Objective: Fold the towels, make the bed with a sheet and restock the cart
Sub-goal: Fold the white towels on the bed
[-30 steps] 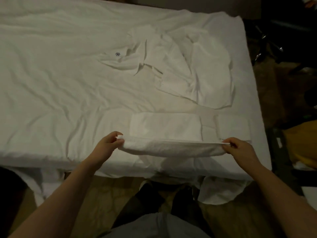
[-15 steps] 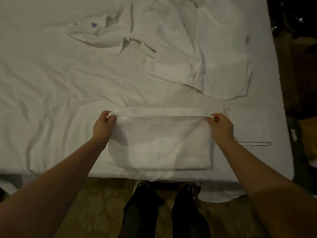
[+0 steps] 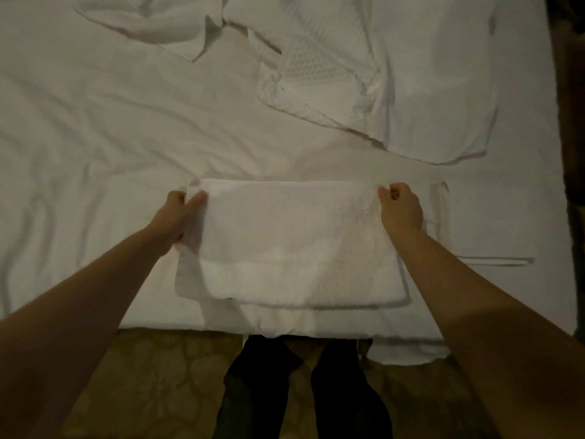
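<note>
here both hands (image 3: 285, 210) pinch rectangular terry towel (image 3: 294, 248).

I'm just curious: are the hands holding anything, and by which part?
Both hold the towel by its far corners: the left hand pinches the left one, the right hand the right one.

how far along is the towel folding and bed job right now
Done: a small folded towel lies flat at the right. In hand: the left hand and right hand pinch the far corners of a half-folded towel. Left: the crumpled linen pile beyond is unfolded, the sheet is wrinkled, no cart in view.
</note>
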### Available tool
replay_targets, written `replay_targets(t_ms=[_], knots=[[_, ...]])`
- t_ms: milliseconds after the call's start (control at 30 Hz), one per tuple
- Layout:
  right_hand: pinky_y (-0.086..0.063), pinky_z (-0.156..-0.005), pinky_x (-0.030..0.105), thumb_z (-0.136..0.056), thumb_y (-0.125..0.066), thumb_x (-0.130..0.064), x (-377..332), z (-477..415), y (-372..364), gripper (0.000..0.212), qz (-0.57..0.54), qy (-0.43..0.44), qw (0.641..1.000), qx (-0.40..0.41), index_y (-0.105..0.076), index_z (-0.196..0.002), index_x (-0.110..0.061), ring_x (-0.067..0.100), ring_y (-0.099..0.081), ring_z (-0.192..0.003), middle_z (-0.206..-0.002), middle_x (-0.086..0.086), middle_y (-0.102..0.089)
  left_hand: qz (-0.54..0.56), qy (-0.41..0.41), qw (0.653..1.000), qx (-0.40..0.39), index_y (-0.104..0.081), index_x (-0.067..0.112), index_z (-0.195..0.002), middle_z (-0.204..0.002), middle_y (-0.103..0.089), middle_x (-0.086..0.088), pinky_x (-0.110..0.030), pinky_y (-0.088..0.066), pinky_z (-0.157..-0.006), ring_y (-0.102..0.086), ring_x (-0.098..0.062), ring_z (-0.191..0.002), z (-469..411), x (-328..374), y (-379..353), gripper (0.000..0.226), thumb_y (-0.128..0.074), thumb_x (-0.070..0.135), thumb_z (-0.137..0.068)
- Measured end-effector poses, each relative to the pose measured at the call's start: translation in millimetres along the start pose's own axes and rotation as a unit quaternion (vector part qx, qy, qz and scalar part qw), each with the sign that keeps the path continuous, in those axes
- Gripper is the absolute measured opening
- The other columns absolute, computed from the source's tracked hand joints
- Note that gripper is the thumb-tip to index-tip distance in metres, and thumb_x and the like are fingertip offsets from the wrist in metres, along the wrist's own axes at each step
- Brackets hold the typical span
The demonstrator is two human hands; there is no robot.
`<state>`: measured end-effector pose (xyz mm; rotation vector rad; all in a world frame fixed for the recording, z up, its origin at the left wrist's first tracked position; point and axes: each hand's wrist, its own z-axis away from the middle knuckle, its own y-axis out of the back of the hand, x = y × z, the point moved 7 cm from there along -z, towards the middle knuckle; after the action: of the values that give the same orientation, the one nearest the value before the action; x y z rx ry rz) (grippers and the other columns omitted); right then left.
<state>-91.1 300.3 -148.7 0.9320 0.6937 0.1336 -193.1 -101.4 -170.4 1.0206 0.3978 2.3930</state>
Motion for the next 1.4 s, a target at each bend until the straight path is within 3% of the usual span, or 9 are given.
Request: replay_targets(t_ms=[133,233,333,467,633,800,900,1100,1400], knots=[[-0.036,-0.084,0.025,-0.095,-0.052,-0.038,4.6,21.2,-1.9,0.053,-0.044,0.019,0.997,-0.059,-0.037,-0.139,-0.012,0.028,-0.05,-0.117,-0.136,0.01,-0.048,0.107,-0.003,0.994,-0.033,-0.032,0.008,-0.136,-0.119,-0.049,-0.004,-0.036,-0.047,-0.079,-0.053,-0.023,-0.103,18.2,-7.5,-9.3,0.078,-0.071,0.042,-0.078],[-0.036,-0.083,0.025,-0.096,-0.051,-0.037,18.4,35.7,-3.0,0.056,-0.06,0.01,0.995,-0.084,-0.033,-0.142,-0.01,0.026,-0.051,-0.116,-0.135,0.012,-0.049,0.038,-0.072,0.996,0.048,-0.043,0.01,-0.131,-0.114,-0.053,-0.004,-0.035,-0.042,-0.084,-0.051,-0.022,-0.102,20.5,4.8,-8.8,0.048,-0.058,0.033,-0.092],[-0.038,-0.08,0.028,-0.1,-0.044,-0.036,22.9,36.7,0.6,0.042,-0.044,0.011,0.998,-0.037,-0.046,-0.128,-0.005,0.027,-0.055,-0.107,-0.123,0.016,-0.056,0.01,-0.105,0.985,0.137,-0.057,0.007,-0.105,-0.096,-0.058,-0.008,-0.033,-0.039,-0.078,-0.054,-0.026,-0.092,19.3,21.2,-5.3,0.03,-0.045,0.033,-0.097],[-0.041,-0.092,0.025,-0.1,-0.044,-0.034,16.6,31.3,2.9,0.041,-0.073,0.025,0.996,0.034,-0.055,-0.127,-0.004,0.024,-0.055,-0.113,-0.125,0.012,-0.06,-0.044,-0.098,0.975,0.197,-0.059,-0.006,-0.099,-0.097,-0.06,-0.023,-0.038,-0.038,-0.081,-0.055,-0.035,-0.094,11.2,27.1,-3.6,0.051,-0.03,0.036,-0.102],[-0.043,-0.102,0.028,-0.095,-0.056,-0.034,21.4,29.6,7.2,0.045,-0.184,-0.005,0.98,0.073,-0.053,-0.135,-0.014,0.016,-0.054,-0.117,-0.131,0.004,-0.058,-0.005,-0.058,0.988,0.142,-0.055,-0.001,-0.113,-0.115,-0.058,-0.021,-0.037,-0.039,-0.086,-0.053,-0.032,-0.105,1.5,12.5,-8.9,0.047,-0.032,0.038,-0.101],[-0.044,-0.075,0.019,-0.094,-0.057,-0.031,21.0,46.6,5.2,0.059,-0.216,-0.027,0.972,-0.089,-0.032,-0.145,-0.016,0.013,-0.05,-0.105,-0.127,0.001,-0.049,-0.063,-0.067,0.99,0.105,-0.028,0.011,-0.141,-0.133,-0.051,-0.017,-0.043,-0.039,-0.096,-0.049,-0.035,-0.118,38.7,-10.7,-9.2,0.059,-0.037,0.049,-0.097],[-0.04,-0.086,0.025,-0.089,-0.064,-0.024,34.7,67.6,5.3,0.072,-0.18,-0.007,0.974,-0.134,-0.024,-0.148,-0.018,0.015,-0.047,-0.115,-0.135,-0.002,-0.043,-0.15,-0.149,0.963,0.166,-0.026,0.005,-0.145,-0.141,-0.04,-0.022,-0.051,-0.034,-0.103,-0.04,-0.038,-0.127,81.4,-16.4,-19.4,0.078,-0.036,0.058,-0.089],[-0.028,-0.1,0.024,-0.091,-0.062,-0.026,52.1,90.8,-5.3,0.075,-0.112,0.037,0.99,-0.079,-0.016,-0.15,-0.029,0.02,-0.037,-0.131,-0.151,0.0,-0.032,-0.312,-0.249,0.909,0.118,-0.036,0.019,-0.144,-0.15,-0.034,-0.015,-0.061,-0.017,-0.108,-0.028,-0.032,-0.139,95.5,-23.4,-81.6,0.059,-0.023,0.046,-0.093],[-0.04,-0.099,0.03,-0.089,-0.064,-0.015,18.8,112.1,12.5,0.059,-0.28,-0.043,0.959,-0.015,-0.038,-0.142,-0.022,0.025,-0.05,-0.122,-0.128,0.0,-0.053,-0.395,-0.199,0.893,0.082,0.002,0.039,-0.149,-0.16,0.002,-0.003,-0.055,0.001,-0.113,0.004,-0.021,-0.146,71.0,-29.1,-94.5,0.053,-0.009,0.047,-0.098]])
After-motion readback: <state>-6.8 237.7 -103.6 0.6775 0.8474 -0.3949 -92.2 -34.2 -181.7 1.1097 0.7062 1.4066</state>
